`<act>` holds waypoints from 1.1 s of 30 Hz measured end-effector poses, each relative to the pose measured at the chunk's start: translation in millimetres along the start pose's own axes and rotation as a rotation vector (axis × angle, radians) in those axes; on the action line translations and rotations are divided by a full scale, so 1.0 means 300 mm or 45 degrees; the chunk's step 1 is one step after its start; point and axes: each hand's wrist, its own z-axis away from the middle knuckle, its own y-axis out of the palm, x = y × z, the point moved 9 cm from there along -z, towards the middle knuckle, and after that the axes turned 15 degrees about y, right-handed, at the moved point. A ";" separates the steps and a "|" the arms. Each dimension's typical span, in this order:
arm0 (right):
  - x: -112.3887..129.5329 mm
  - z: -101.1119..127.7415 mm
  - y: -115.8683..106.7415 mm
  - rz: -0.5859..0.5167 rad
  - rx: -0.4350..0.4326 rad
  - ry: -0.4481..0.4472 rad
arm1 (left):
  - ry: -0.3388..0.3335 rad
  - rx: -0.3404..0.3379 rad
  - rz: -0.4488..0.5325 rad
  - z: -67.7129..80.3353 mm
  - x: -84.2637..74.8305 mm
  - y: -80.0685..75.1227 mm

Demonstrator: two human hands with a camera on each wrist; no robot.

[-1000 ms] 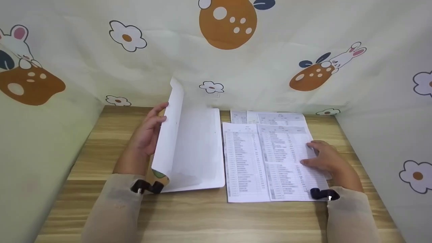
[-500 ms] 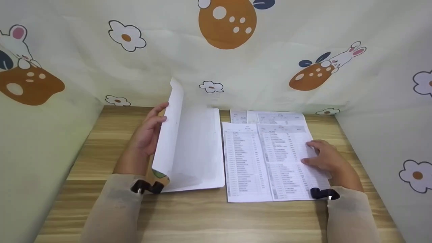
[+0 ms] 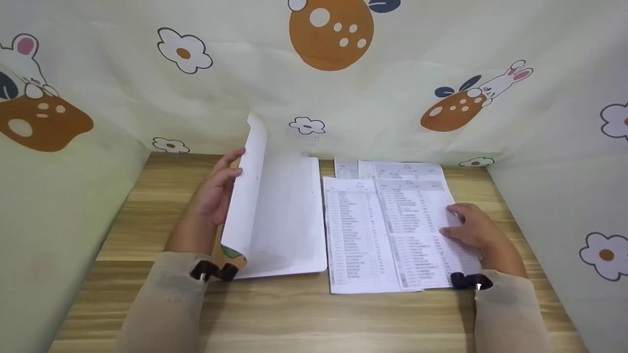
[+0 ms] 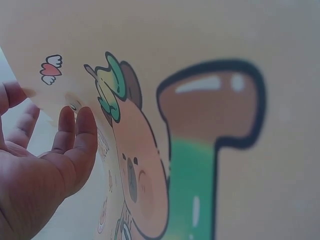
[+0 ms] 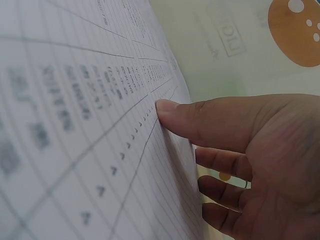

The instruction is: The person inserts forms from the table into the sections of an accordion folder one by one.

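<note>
A folder point(image 3: 289, 220) lies on the left side of the table, its flexible white-backed cover point(image 3: 248, 191) standing raised and bent. My left hand point(image 3: 216, 191) props that cover from its outer side, fingertips right at the free edge. Cartoon animals point(image 4: 135, 170) decorate the outer side in the left wrist view, where the fingers are loosely bent against it. To the right are overlapping printed sheets of paper point(image 3: 351, 235). My right hand point(image 3: 473, 228) pinches the right edge of the upper lined sheet point(image 5: 120, 150), thumb on top and the other fingers behind it.
More printed sheets point(image 3: 407, 170) stick out behind, near the back wall. A patterned cloth point(image 3: 235, 93) encloses the wood-grain table point(image 3: 294, 318) at the back and sides. Small dark wrist cameras point(image 3: 213, 270) sit on both sleeves.
The lower part of the upper right sheet has shifted slightly to the right, baring more of the sheet under it. The left hand and the raised cover have stayed put.
</note>
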 end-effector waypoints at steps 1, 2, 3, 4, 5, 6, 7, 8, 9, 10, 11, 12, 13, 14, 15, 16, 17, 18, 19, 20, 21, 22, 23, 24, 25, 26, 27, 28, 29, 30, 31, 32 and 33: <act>-0.003 -0.002 0.000 -0.021 0.005 0.009 | -0.001 0.001 -0.003 0.000 0.000 0.000; -0.005 -0.004 0.000 -0.036 0.007 0.014 | 0.000 0.002 -0.005 0.000 -0.001 -0.001; -0.006 -0.005 0.000 -0.045 0.007 0.015 | -0.001 0.004 -0.005 0.000 -0.001 -0.001; -0.007 -0.006 0.000 -0.043 0.002 0.014 | -0.005 0.010 -0.001 0.000 -0.001 0.000; -0.007 -0.006 -0.002 -0.039 -0.004 0.013 | -0.008 0.016 0.005 0.000 0.000 0.001; -0.007 -0.007 -0.002 -0.030 -0.014 0.006 | -0.011 0.017 0.008 0.000 0.001 0.001; -0.005 -0.005 -0.003 -0.021 -0.022 -0.001 | -0.014 0.018 0.011 0.000 0.001 0.001; -0.003 -0.004 -0.005 -0.010 -0.031 -0.009 | -0.018 0.018 0.014 0.000 0.002 0.001; -0.001 -0.003 -0.007 0.001 -0.039 -0.015 | -0.022 0.017 0.015 0.000 0.003 0.001; -0.001 -0.002 -0.007 0.004 -0.043 -0.013 | -0.025 0.014 0.017 0.000 0.004 0.001; 0.000 -0.001 -0.007 0.000 -0.042 -0.010 | -0.026 0.009 0.015 0.000 0.004 0.000; 0.001 -0.001 -0.007 -0.006 -0.039 -0.006 | -0.028 0.007 0.012 0.000 0.004 0.000; 0.001 0.000 -0.006 -0.013 -0.036 -0.001 | -0.029 0.005 0.009 -0.001 0.004 0.000; 0.000 -0.001 -0.006 -0.017 -0.033 0.004 | -0.030 0.001 0.005 -0.002 0.005 -0.001; -0.001 -0.001 -0.004 -0.021 -0.029 0.011 | -0.030 -0.002 0.001 -0.002 0.004 -0.001; -0.002 -0.002 -0.002 -0.027 -0.025 0.018 | -0.031 -0.003 -0.002 -0.003 0.005 -0.002; -0.002 -0.003 -0.002 -0.029 -0.024 0.020 | -0.031 -0.004 -0.006 -0.003 0.005 -0.003; -0.002 -0.004 -0.001 -0.031 -0.023 0.021 | -0.030 -0.006 -0.009 -0.004 0.005 -0.005; -0.002 -0.005 -0.001 -0.032 -0.022 0.021 | -0.029 -0.008 -0.011 -0.004 0.006 -0.006; 0.000 -0.006 0.000 -0.030 -0.023 0.019 | -0.028 -0.010 -0.010 -0.004 0.006 -0.007; 0.001 -0.008 0.000 -0.029 -0.024 0.014 | -0.028 -0.012 -0.010 -0.004 0.006 -0.007; 0.002 -0.010 -0.001 -0.030 -0.025 0.013 | -0.028 -0.008 -0.009 -0.004 0.007 -0.007; 0.004 -0.011 -0.002 -0.027 -0.029 0.009 | -0.029 -0.007 -0.007 -0.004 0.007 -0.006; 0.005 -0.011 -0.003 -0.027 -0.032 0.007 | -0.030 -0.007 -0.006 -0.003 0.007 -0.006; 0.005 -0.012 -0.005 -0.026 -0.036 0.008 | -0.032 -0.005 -0.005 -0.003 0.008 -0.005; 0.005 -0.012 -0.007 -0.024 -0.042 0.007 | -0.032 -0.004 -0.004 -0.003 0.007 -0.004; 0.003 -0.013 -0.009 -0.028 -0.046 0.010 | -0.032 -0.002 -0.007 -0.003 0.007 -0.003; 0.002 -0.012 -0.012 -0.034 -0.048 0.014 | -0.031 0.001 -0.008 -0.003 0.007 -0.002; 0.001 -0.010 -0.015 -0.040 -0.050 0.019 | -0.031 0.001 -0.008 -0.003 0.007 -0.002; -0.002 -0.009 -0.018 -0.047 -0.053 0.028 | -0.030 0.000 -0.007 -0.003 0.008 -0.003; -0.005 -0.007 -0.024 -0.045 -0.065 0.036 | -0.029 0.001 -0.008 -0.003 0.008 -0.002; -0.006 -0.005 -0.029 -0.048 -0.076 0.044 | -0.028 -0.001 -0.008 -0.003 0.008 -0.003; -0.008 -0.003 -0.034 -0.047 -0.091 0.051 | -0.028 -0.002 -0.009 -0.002 0.009 -0.004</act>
